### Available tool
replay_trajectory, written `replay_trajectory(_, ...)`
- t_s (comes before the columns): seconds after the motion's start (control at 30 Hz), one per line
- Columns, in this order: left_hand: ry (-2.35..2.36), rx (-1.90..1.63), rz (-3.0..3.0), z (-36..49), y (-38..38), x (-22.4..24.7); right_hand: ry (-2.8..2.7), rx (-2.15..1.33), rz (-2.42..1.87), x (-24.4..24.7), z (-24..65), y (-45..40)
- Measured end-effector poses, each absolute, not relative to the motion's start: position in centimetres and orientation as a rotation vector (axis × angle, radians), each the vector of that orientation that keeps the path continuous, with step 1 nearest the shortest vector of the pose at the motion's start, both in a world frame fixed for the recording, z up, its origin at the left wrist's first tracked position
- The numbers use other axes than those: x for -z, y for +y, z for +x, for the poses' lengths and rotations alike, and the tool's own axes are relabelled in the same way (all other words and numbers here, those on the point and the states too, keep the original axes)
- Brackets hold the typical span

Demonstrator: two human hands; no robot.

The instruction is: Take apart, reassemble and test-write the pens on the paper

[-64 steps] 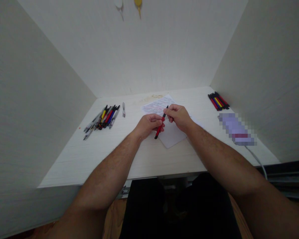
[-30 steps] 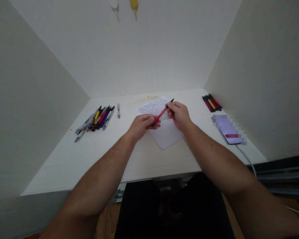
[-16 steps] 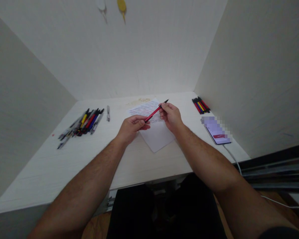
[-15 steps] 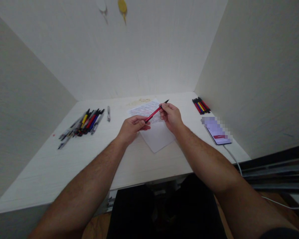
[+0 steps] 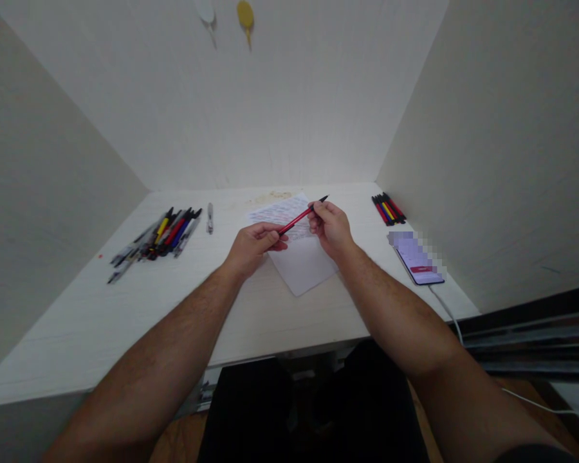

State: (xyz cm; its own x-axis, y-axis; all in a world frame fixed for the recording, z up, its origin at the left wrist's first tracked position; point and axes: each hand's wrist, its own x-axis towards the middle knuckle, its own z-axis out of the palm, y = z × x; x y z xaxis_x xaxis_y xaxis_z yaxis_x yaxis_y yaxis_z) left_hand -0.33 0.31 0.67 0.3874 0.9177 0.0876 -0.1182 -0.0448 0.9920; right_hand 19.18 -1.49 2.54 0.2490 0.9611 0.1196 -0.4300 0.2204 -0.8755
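Observation:
A red pen (image 5: 295, 222) with black ends is held slantwise between both hands, above a sheet of paper (image 5: 303, 267). My left hand (image 5: 259, 247) pinches its lower end between thumb and fingers. Near the upper end, my right hand (image 5: 330, 224) has its fingers closed on the pen, and the dark tip points up and to the right. Colored scribbled lines cover the far part of the paper; the near part is blank.
On the left lies a loose pile of pens (image 5: 166, 238), with a single clear pen (image 5: 210, 218) beside it. A row of colored pens (image 5: 388, 209) lies at the back right, near a phone (image 5: 417, 260) with a white cable (image 5: 446, 305).
The camera view has shifted slightly. Both hands keep their hold on the red pen, with almost no movement.

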Motion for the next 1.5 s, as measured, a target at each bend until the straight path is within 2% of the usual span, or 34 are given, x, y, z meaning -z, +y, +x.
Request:
replay_trajectory(0.6,0.811,-1.047,1.392,-0.1,0.7,-0.5,-0.796,-1.078,-0.916,-2.2,19.0,-1.6)
replay_trajectory(0.83,1.264,-1.241,1.793,-2.0,2.9,0.1,-0.767,-0.964,-1.036,-1.9,19.7,-1.1)
replay_trajectory(0.97,1.442,-1.100,2.102,-2.8,3.5,0.5,-0.815,-0.906,-1.088,-1.7,19.8,-1.0)
replay_trajectory(1.17,1.425,-0.801,2.359,-2.6,3.8,1.4,-0.847,-0.963,-1.058,-1.9,19.4,-1.3)
replay_trajectory(1.33,1.415,-0.756,2.378,-2.4,3.8,1.5,-0.932,-1.088,-0.995,-1.5,18.0,-1.9)
replay_trajectory(1.5,1.390,-0.738,2.373,-2.4,3.7,1.2,-1.023,-1.033,-1.015,-0.6,16.9,-2.1)
